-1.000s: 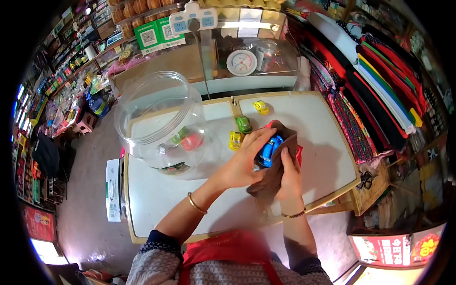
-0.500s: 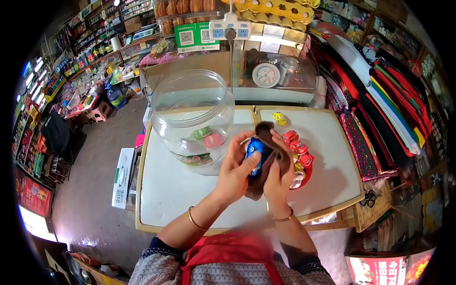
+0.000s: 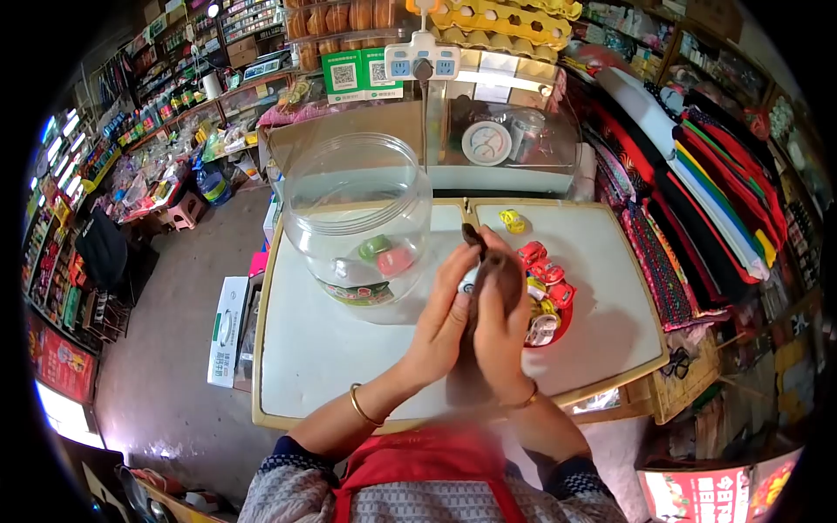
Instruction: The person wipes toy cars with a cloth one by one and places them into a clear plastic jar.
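At four o'clock, a red poster [image 3: 728,495] carries large white Chinese characters; 今日 can be read, and under it 明日. Near eleven o'clock, QR codes [image 3: 345,75] are printed on a green card [image 3: 360,78]. At eight o'clock, the carton [image 3: 228,331] bears green Chinese writing, too small for sure reading. The marks of the round dial [image 3: 486,143], at one o'clock, are also unclear.

Packed shelves [image 3: 63,240] line the left of the grey floor [image 3: 166,322].

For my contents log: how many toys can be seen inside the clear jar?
3 in the clear jar: a green toy, a red toy just right of it, and a silvery toy to the left. The jar's label may hide others.
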A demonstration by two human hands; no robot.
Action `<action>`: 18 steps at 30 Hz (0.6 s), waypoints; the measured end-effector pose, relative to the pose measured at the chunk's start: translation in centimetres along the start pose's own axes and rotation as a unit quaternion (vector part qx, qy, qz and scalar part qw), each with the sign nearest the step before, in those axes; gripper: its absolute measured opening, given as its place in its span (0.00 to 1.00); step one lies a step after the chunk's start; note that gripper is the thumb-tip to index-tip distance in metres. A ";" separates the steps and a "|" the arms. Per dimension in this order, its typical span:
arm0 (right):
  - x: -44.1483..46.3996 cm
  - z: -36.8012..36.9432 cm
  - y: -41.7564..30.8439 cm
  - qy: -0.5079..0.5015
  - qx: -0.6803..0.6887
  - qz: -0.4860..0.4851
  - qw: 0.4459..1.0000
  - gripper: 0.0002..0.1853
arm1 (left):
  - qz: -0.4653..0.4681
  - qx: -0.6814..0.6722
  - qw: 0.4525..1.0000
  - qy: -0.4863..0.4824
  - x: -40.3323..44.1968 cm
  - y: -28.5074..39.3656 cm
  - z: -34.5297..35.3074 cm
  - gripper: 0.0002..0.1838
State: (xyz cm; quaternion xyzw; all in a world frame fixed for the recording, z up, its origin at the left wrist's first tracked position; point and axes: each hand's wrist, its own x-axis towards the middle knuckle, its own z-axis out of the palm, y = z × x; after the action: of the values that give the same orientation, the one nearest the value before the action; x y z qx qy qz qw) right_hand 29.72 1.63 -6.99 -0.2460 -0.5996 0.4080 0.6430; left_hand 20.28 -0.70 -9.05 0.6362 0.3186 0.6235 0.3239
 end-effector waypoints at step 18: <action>-0.5 -2.0 0.9 -0.054 -0.008 0.023 0.998 0.24 | -0.051 0.237 0.970 -0.018 0.7 1.9 -3.2 0.40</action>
State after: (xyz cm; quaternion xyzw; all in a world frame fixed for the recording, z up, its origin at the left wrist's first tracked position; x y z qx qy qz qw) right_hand 31.53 2.10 -8.31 -0.2420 -0.6307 0.4305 0.5985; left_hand 17.13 -1.21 -7.04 0.6891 0.4833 0.5012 0.2010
